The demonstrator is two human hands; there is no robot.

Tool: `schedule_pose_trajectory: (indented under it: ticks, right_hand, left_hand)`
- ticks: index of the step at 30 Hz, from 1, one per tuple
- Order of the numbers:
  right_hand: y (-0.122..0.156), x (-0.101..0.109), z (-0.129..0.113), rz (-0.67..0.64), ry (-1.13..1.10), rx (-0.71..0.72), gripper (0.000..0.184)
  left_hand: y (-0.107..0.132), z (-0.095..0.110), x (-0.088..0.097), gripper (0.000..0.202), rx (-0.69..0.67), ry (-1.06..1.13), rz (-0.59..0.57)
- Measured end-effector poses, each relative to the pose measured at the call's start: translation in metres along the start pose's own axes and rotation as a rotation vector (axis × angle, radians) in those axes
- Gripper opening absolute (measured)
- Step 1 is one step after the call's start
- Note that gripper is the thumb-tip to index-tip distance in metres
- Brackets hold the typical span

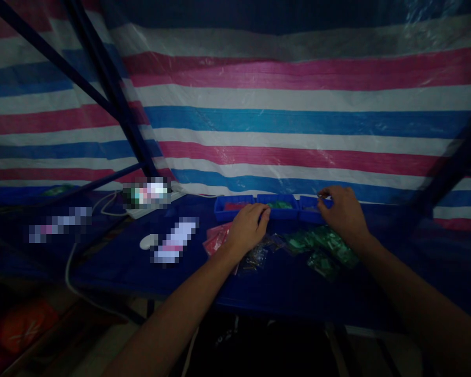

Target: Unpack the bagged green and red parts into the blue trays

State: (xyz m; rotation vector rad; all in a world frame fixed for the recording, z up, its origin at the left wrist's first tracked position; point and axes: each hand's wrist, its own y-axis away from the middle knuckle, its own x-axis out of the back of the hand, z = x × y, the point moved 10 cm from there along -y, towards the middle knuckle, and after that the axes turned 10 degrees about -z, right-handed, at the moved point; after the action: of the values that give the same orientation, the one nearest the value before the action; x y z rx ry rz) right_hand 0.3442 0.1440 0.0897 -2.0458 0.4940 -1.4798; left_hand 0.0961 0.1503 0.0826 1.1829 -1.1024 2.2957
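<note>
Nearest the camera, dark clothing (267,348) is seen, with the left forearm (188,301) and right forearm (419,298) stretched over a blue table (286,298). Three blue trays are set in a row at its far side, before a striped sheet (317,125). Red contents are held in the left tray (220,212) and green ones in the middle tray (286,214); those of the right tray (308,215) cannot be made out. Red packets (215,240), clear packets (255,259) and green packets (317,240) are spread in front.

For such fine handling to be done well, small pieces would best be lifted with the fingertips alone, the wrist being held high so that no tray is tipped and no packet is dragged by a sleeveless arm. The light is poor, so each pick should be unhurried.

The right hand (343,212) is held at the right tray, its thumb and forefinger brought almost together; something small may be pinched there, but this cannot be confirmed. The left hand (248,226) is placed before the left and middle trays, its fingers loosely bent and the thumb near the forefinger; whether anything is grasped cannot be told.
</note>
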Motion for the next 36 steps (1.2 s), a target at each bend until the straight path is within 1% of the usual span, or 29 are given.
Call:
schedule_pose_trajectory:
  ticks: [2,4,6,7,9,11,13,14,15,17,19,22,26,30,33,36]
  right_hand:
    - [0.0,-0.009,-0.001,-0.058,0.041,0.04,0.02]
    - [0.003,-0.016,-0.015,-0.095,0.008,0.094,0.022]
    - [0.01,-0.021,-0.044,-0.142,-0.106,0.188,0.023]
    - [0.016,-0.025,-0.063,-0.186,-0.163,0.248,0.024]
    - [0.032,-0.035,-0.109,-0.334,-0.261,0.43,0.029]
    - [0.052,-0.044,-0.149,-0.483,-0.348,0.587,0.043]
    - [0.067,-0.051,-0.173,-0.569,-0.382,0.678,0.059]
    - [0.072,-0.055,-0.18,-0.602,-0.38,0.699,0.061]
    - [0.075,-0.058,-0.184,-0.623,-0.377,0.709,0.059]
    - [0.077,-0.064,-0.184,-0.633,-0.364,0.703,0.048]
    - [0.075,-0.068,-0.179,-0.619,-0.351,0.682,0.036]
    - [0.071,-0.071,-0.171,-0.606,-0.34,0.651,0.028]
    - [0.069,-0.068,-0.17,-0.588,-0.395,0.625,0.023]
    - [0.07,-0.063,-0.174,-0.574,-0.468,0.625,0.025]
    - [0.073,-0.065,-0.177,-0.591,-0.494,0.644,0.023]
    - [0.072,-0.068,-0.176,-0.604,-0.537,0.614,0.022]
  left_hand:
    - [0.0,0.001,0.001,0.029,-0.003,-0.024,0.0]
    - [0.0,0.003,0.0,0.029,-0.015,-0.07,-0.009]
    - [-0.001,0.005,-0.001,0.03,-0.027,-0.126,-0.015]
    - [-0.001,0.006,-0.001,0.03,-0.029,-0.151,-0.016]
    - [-0.001,0.006,0.0,0.031,-0.024,-0.191,-0.016]
    - [-0.001,0.006,-0.001,0.032,-0.012,-0.221,-0.025]
    - [-0.001,0.006,-0.001,0.034,-0.002,-0.246,-0.035]
    - [-0.001,0.006,-0.001,0.034,0.002,-0.255,-0.038]
    - [-0.001,0.006,-0.001,0.034,0.005,-0.261,-0.04]
    - [-0.002,0.007,-0.002,0.034,0.006,-0.265,-0.046]
    - [-0.002,0.007,-0.003,0.034,0.004,-0.259,-0.051]
    - [-0.002,0.006,-0.004,0.033,0.006,-0.237,-0.044]
    - [-0.002,0.003,-0.004,0.032,0.019,-0.197,-0.032]
    - [-0.002,0.002,-0.005,0.032,0.018,-0.176,-0.039]
    - [-0.002,0.002,-0.006,0.032,0.024,-0.173,-0.039]
    - [-0.001,0.001,-0.006,0.033,0.024,-0.155,-0.042]
